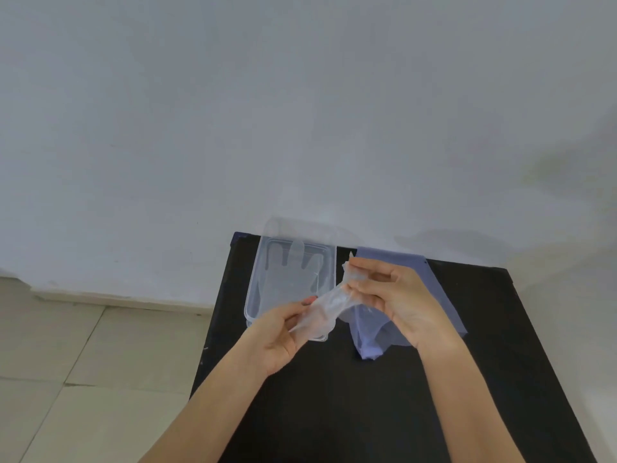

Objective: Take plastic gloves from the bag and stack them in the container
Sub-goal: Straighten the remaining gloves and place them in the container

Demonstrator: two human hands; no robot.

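Note:
A clear rectangular container point(255, 282) stands at the far left of a black table point(367, 412). A flat plastic glove point(293, 272) lies inside it, fingers pointing away from me. Both hands hold a crumpled clear plastic glove point(325, 307) just above the container's near right corner. My left hand point(283, 332) pinches its lower end. My right hand point(397, 295) pinches its upper end between thumb and fingertips. A pale blue-tinted plastic bag point(367, 345) lies on the table under my right hand, partly hidden by it.
A white wall rises directly behind the table. Beige floor tiles point(83, 362) lie to the left, beyond the table's left edge. The table's near part is bare black surface between my forearms.

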